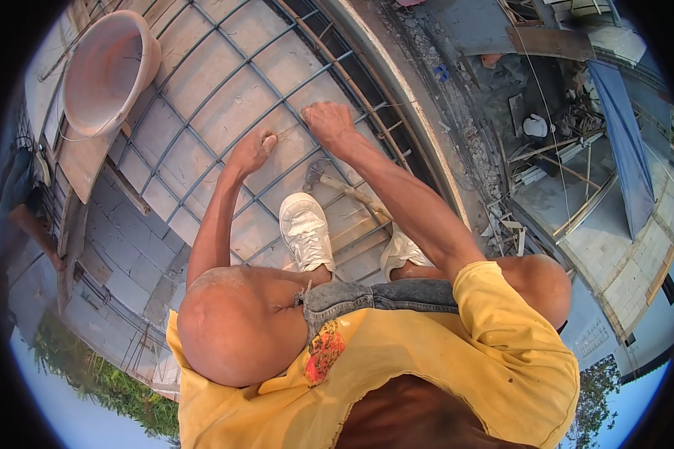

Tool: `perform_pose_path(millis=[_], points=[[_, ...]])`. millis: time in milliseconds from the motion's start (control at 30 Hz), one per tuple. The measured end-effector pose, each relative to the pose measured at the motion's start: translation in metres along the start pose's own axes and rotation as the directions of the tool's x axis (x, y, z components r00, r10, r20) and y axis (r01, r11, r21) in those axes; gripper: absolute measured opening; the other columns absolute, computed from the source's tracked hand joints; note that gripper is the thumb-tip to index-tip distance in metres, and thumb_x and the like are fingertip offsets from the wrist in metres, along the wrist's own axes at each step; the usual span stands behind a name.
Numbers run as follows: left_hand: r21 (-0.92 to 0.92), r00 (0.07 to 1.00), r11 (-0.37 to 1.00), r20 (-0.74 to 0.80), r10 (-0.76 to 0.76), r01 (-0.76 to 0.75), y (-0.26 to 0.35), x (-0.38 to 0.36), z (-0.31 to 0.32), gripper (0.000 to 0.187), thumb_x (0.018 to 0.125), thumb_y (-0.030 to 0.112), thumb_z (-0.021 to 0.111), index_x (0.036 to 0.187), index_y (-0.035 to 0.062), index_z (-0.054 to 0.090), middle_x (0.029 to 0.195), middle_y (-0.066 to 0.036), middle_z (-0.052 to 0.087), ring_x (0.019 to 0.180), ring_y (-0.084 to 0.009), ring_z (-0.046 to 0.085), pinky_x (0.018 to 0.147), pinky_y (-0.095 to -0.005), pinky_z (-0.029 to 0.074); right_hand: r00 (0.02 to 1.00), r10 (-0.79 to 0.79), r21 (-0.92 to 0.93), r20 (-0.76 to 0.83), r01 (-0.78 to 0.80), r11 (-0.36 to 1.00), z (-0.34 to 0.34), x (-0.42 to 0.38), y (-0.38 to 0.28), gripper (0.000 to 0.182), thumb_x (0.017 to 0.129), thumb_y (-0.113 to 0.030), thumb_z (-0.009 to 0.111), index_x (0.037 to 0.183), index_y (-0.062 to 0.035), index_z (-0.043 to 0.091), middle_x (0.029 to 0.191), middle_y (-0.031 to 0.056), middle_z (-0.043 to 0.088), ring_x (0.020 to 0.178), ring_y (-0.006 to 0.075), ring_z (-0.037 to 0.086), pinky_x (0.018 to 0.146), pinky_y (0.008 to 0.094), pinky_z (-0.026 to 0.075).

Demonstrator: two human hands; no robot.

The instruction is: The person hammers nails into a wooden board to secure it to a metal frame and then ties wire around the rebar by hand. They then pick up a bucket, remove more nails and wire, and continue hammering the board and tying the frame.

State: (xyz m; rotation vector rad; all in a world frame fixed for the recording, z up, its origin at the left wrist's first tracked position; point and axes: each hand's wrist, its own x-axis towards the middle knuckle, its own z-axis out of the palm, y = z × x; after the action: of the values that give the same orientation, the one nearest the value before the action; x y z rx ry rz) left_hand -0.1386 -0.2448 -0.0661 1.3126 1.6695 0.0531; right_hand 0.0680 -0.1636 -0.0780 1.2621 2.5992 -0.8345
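Observation:
I am squatting over a grid of steel reinforcing bars (256, 66) laid above flat boards (202, 71). My left hand (252, 152) is closed just over the grid, thumb pressed against the fingers. To its right and slightly farther forward, my right hand (329, 123) is a fist near a bar crossing. What either hand grips, if anything, is hidden or too thin to make out. A hammer (314, 175) lies between my right forearm and my left shoe (305, 228), its wooden handle running back toward my other shoe (404, 254).
A large pinkish basin (106, 73) stands at the upper left on the grid's edge. A concrete edge (419, 123) runs along the right, with rubble (457, 112) and a blue tarp (627, 146) beyond and below. Another person's arm (36, 232) shows at the far left.

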Motion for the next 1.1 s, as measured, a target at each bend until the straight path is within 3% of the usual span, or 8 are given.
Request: perform_pose_path(millis=[133, 367, 500, 533, 667, 900, 1033, 1100], points=[[0.109, 0.995, 0.990, 0.061, 0.081, -0.087, 0.015, -0.006, 0.009, 0.033, 0.101, 0.031, 0.053, 0.113, 0.0031, 0.067, 0.106, -0.024, 0.069, 0.100, -0.0426, 0.065, 0.085, -0.0492, 0.049, 0.982, -0.151, -0.066, -0.114, 0.144, 0.987, 0.002, -0.006, 0.014, 0.011, 0.086, -0.012, 0.062, 0.087, -0.0108, 0.073, 0.084, 0.0100, 0.074, 0.085, 0.0272, 0.073, 0.074, 0.0412, 0.052], [0.301, 0.999, 0.953, 0.033, 0.023, -0.032, 0.028, -0.021, 0.009, 0.027, 0.101, 0.031, 0.052, 0.113, 0.0102, 0.065, 0.092, -0.025, 0.070, 0.090, -0.0458, 0.066, 0.076, -0.0521, 0.049, 0.983, -0.172, -0.448, 0.061, 0.180, 0.875, -0.061, -0.042, 0.059, 0.006, 0.083, -0.014, 0.066, 0.084, -0.0128, 0.071, 0.081, 0.0045, 0.070, 0.086, 0.0197, 0.066, 0.075, 0.0349, 0.042], [0.200, 0.998, 0.978, 0.042, 0.047, -0.054, 0.019, -0.013, 0.012, 0.025, 0.102, 0.028, 0.052, 0.111, 0.0079, 0.064, 0.091, -0.027, 0.068, 0.090, -0.0460, 0.066, 0.077, -0.0520, 0.049, 0.887, -0.460, -0.593, -0.028, 0.356, 0.723, -0.088, -0.073, 0.092, 0.006, 0.083, -0.015, 0.064, 0.078, -0.0120, 0.066, 0.076, -0.0006, 0.061, 0.085, 0.0165, 0.058, 0.077, 0.0323, 0.042], [0.144, 0.998, 0.988, 0.056, 0.039, -0.047, 0.019, -0.011, 0.014, 0.025, 0.102, 0.027, 0.051, 0.110, 0.0074, 0.064, 0.091, -0.027, 0.068, 0.091, -0.0461, 0.066, 0.077, -0.0520, 0.049, 0.894, -0.446, -0.611, 0.046, 0.379, 0.695, -0.095, -0.079, 0.097, 0.009, 0.087, -0.019, 0.062, 0.095, -0.0137, 0.062, 0.083, -0.0003, 0.055, 0.090, 0.0158, 0.055, 0.084, 0.0321, 0.042], [0.055, 0.996, 0.995, 0.032, 0.078, -0.079, 0.021, -0.012, 0.038, 0.025, 0.103, 0.025, 0.050, 0.111, 0.0057, 0.063, 0.095, -0.027, 0.068, 0.093, -0.0462, 0.065, 0.080, -0.0512, 0.049, 0.804, -0.556, -0.643, -0.211, 0.314, 0.699, -0.134, -0.059, 0.118, 0.008, 0.087, -0.018, 0.061, 0.093, -0.0166, 0.056, 0.085, -0.0029, 0.053, 0.089, 0.0136, 0.055, 0.080, 0.0312, 0.044], [0.071, 0.992, 0.993, 0.088, 0.090, -0.097, 0.002, -0.033, 0.004, 0.026, 0.104, 0.025, 0.048, 0.118, 0.0081, 0.063, 0.104, -0.025, 0.069, 0.097, -0.0451, 0.066, 0.083, -0.0493, 0.050, 0.839, -0.527, -0.450, -0.131, 0.424, 0.786, -0.123, -0.020, 0.122, 0.013, 0.092, -0.019, 0.058, 0.105, -0.0201, 0.055, 0.089, -0.0031, 0.055, 0.098, 0.0158, 0.055, 0.087, 0.0327, 0.045], [0.156, 0.993, 0.981, 0.048, 0.109, -0.115, 0.006, -0.035, -0.001, 0.026, 0.104, 0.025, 0.049, 0.117, 0.0076, 0.064, 0.101, -0.025, 0.069, 0.095, -0.0445, 0.066, 0.080, -0.0490, 0.051, 0.811, -0.463, -0.381, -0.358, 0.326, 0.865, -0.108, -0.035, 0.136, 0.006, 0.090, -0.018, 0.059, 0.096, -0.0192, 0.057, 0.090, -0.0026, 0.056, 0.099, 0.0161, 0.054, 0.090, 0.0337, 0.042], [0.198, 0.993, 0.974, 0.050, 0.102, -0.110, 0.004, -0.032, -0.003, 0.026, 0.103, 0.024, 0.050, 0.117, 0.0070, 0.064, 0.099, -0.026, 0.069, 0.093, -0.0447, 0.066, 0.079, -0.0493, 0.050, 0.819, -0.506, -0.473, -0.269, 0.346, 0.810, -0.108, -0.030, 0.132, 0.003, 0.089, -0.017, 0.060, 0.090, -0.0190, 0.058, 0.088, -0.0023, 0.057, 0.099, 0.0160, 0.053, 0.090, 0.0343, 0.042]])
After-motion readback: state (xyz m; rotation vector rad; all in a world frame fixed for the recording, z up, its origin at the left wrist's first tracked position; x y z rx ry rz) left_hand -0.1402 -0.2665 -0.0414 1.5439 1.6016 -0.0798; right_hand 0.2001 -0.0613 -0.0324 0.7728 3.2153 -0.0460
